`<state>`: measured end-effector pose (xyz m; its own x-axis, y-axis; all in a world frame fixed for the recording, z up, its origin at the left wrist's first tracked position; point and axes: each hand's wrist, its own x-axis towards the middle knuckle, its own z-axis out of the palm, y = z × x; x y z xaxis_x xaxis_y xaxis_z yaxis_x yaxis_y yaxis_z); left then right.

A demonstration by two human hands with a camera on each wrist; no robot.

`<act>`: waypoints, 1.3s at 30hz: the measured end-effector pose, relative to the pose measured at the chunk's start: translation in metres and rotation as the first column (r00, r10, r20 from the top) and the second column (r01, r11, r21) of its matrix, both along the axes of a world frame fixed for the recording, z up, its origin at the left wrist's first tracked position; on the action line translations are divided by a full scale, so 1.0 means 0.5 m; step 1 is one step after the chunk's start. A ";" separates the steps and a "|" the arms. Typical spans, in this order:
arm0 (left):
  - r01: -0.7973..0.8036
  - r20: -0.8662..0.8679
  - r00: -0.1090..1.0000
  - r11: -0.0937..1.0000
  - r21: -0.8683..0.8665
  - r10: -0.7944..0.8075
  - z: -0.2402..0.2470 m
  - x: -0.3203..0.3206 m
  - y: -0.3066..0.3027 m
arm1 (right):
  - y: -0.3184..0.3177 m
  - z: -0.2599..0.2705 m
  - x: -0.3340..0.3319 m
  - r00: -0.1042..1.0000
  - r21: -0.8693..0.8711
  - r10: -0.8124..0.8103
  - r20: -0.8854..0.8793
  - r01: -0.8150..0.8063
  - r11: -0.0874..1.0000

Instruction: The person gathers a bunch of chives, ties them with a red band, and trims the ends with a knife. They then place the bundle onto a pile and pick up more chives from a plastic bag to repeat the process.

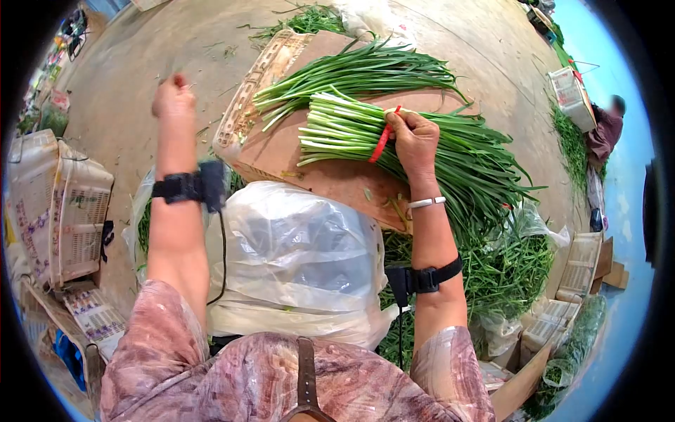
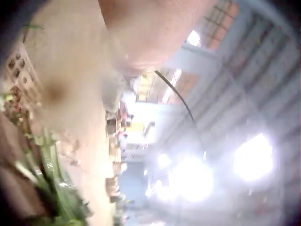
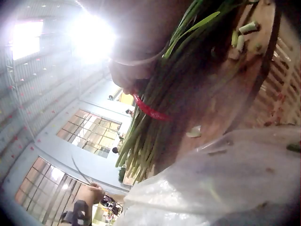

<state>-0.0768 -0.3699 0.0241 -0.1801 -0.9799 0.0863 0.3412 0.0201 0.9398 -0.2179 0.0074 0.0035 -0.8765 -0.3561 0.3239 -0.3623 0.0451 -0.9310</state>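
Fingers of the left hand [image 1: 174, 98] curl round a thin strand [image 2: 175, 90] at left; centrally, the chive bunch [image 1: 355, 133] lies on a brown board [image 1: 278, 156], its red band [image 1: 380, 145], pinched by the right hand [image 1: 416, 143], apparently keeping stems together.

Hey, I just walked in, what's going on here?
A person is handling long leafy greens. Their right hand pinches the red band around a bundle lying on a brown board. Behind it on the board lies a second, unbanded pile. The left hand is out to the side, seemingly pinching a thin strand.
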 end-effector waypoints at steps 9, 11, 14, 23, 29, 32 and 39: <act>0.275 0.514 0.825 0.627 -0.729 0.236 0.115 -0.018 0.231 | 0.000 -0.006 0.002 0.997 -0.005 -0.014 -0.071 0.013 1.000; 0.337 0.355 0.935 0.384 -0.860 -0.027 0.054 -0.113 0.337 | -0.003 -0.003 -0.001 0.993 -0.017 -0.007 -0.115 0.005 1.000; 0.801 0.794 0.590 0.232 -0.552 -0.148 0.057 -0.174 0.471 | 0.002 0.005 0.010 1.000 -0.007 -0.011 -0.024 0.011 1.000; 0.955 0.934 0.286 -0.147 -0.258 0.215 0.032 -0.142 0.459 | -0.006 0.020 0.019 0.986 -0.015 -0.013 -0.167 0.010 1.000; 0.951 0.948 0.294 -0.135 -0.278 0.120 0.005 -0.144 0.453 | -0.007 0.036 0.027 0.916 0.226 0.012 -0.401 0.086 0.970; 0.887 0.882 0.453 -0.170 -0.430 0.130 -0.004 -0.135 0.452 | 0.001 0.059 0.043 0.936 0.261 0.024 -0.352 0.074 0.962; 0.842 0.805 0.539 -0.197 -0.503 0.249 0.011 -0.075 0.436 | -0.011 0.044 0.097 0.979 0.135 0.026 -0.202 0.002 0.991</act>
